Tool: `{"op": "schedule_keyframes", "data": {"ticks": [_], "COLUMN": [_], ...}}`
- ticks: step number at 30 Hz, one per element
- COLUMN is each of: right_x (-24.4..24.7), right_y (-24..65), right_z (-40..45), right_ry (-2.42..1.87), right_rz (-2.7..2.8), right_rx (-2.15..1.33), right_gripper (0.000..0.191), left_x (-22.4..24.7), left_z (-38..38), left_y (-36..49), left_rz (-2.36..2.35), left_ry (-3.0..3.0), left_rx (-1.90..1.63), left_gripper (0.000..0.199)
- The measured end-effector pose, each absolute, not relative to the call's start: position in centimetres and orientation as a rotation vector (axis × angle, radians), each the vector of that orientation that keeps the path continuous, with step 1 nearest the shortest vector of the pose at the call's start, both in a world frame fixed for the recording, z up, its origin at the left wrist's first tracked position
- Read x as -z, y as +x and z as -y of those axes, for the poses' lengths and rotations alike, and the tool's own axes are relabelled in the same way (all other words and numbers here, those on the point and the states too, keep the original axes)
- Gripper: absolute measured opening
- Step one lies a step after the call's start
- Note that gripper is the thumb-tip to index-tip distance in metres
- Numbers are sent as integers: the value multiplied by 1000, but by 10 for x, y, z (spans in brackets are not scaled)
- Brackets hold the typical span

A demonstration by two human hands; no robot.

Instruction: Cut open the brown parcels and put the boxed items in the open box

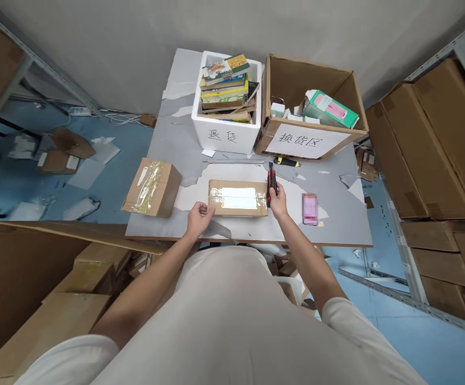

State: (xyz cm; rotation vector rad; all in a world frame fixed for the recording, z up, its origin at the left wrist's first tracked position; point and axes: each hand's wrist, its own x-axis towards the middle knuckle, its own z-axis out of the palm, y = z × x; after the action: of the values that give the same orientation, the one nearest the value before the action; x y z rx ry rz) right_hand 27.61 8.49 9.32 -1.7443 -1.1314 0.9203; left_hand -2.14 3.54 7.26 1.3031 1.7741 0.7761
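Note:
A long taped cardboard box [238, 209] with a white label lies in front of me on the table. My left hand [199, 219] is at its near left corner, fingers curled and thumb against the cardboard. At the box's right end, my right hand [279, 202] grips a red and black utility knife [271, 184], its tip pointing away from me. Whether the blade is out is too small to tell. Behind that hand lies a second, yellow and black utility knife [286, 161]. A pink phone-like item [309, 209], partly blurred, lies to the right.
Another taped carton [152, 187] stands at the table's left. At the back are a white foam box [226, 136] of books and an open carton [262, 141] holding a green package [332, 108]. Torn paper covers parts of the grey table [345, 214]. Shelved cartons [428, 144] flank the right.

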Motion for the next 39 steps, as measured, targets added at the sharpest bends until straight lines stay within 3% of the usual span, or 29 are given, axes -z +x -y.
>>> {"op": "schedule_keyframes", "data": {"ticks": [2,6,10,14,28,39], "right_x": [-97,-113,-123,-118,-116,-135], "right_y": [280,300,319,321,353,366], "right_z": [-84,-49,-8,5,2,-3], "right_ry": [-1701,-1758,-1879,-1838,-1657,-1703], "right_rz": [1091,1122,1183,1079,1058,1268], "right_rx": [-938,-1019,-1098,-1217,-1604,-1710], "right_gripper": [52,64,73,72,75,68], "left_x": [-78,-95,-108,-108,-78,-78], "left_z": [-33,-55,-82,-92,-92,-91], "left_y": [-17,-12,-3,6,4,4], "left_rz": [-1815,-1773,-1493,-1468,-1361,-1381], "left_ry": [1353,1782,2221,2303,2347,2275], "left_rx": [-757,-691,-363,-132,-509,-486], "left_gripper": [37,66,95,122,120,122]}}
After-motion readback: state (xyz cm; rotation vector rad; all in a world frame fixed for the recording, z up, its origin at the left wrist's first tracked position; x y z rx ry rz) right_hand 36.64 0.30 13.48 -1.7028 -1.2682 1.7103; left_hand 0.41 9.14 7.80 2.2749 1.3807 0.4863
